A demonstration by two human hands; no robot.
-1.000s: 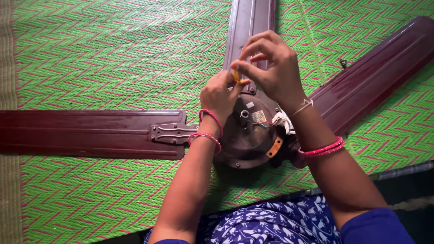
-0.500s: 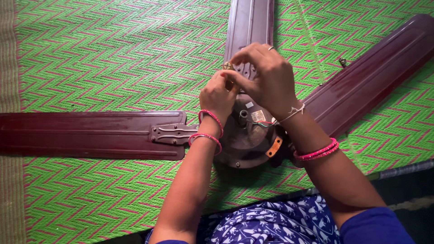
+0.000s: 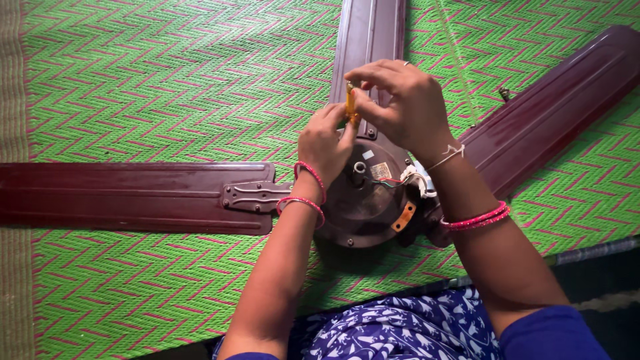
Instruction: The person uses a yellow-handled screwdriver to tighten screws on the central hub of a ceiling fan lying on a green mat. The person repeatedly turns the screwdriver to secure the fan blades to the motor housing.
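A dark maroon ceiling fan (image 3: 373, 200) lies flat on a green woven mat with a pink zigzag pattern (image 3: 167, 73). Three blades radiate from the round motor housing: the left blade (image 3: 127, 197) runs horizontally toward the left edge, the top blade (image 3: 370, 33) runs straight up out of view, and the right blade (image 3: 553, 110) angles up toward the right corner.

A small yellow-orange screwdriver handle (image 3: 351, 105) stands roughly upright above the hub, at the root of the top blade. The right hand (image 3: 403, 107) pinches the upper part of this handle between thumb and fingertips, the remaining fingers curled close together over it. The left hand (image 3: 325, 141) sits just beside it and below, its fingers bunched and pressed against the lower part of the handle (whether they grip the shaft or only steady it cannot be told from here). The tip of the tool is hidden behind the left hand.

On the exposed face of the housing there are thin wires, a white connector (image 3: 417, 180) under the right wrist, and an orange tab (image 3: 403, 217) near the lower rim. A metal bracket (image 3: 250, 197) joins the left blade to the housing.

Both wrists carry pink bangles. A blue patterned garment (image 3: 400, 330) shows at the bottom edge.
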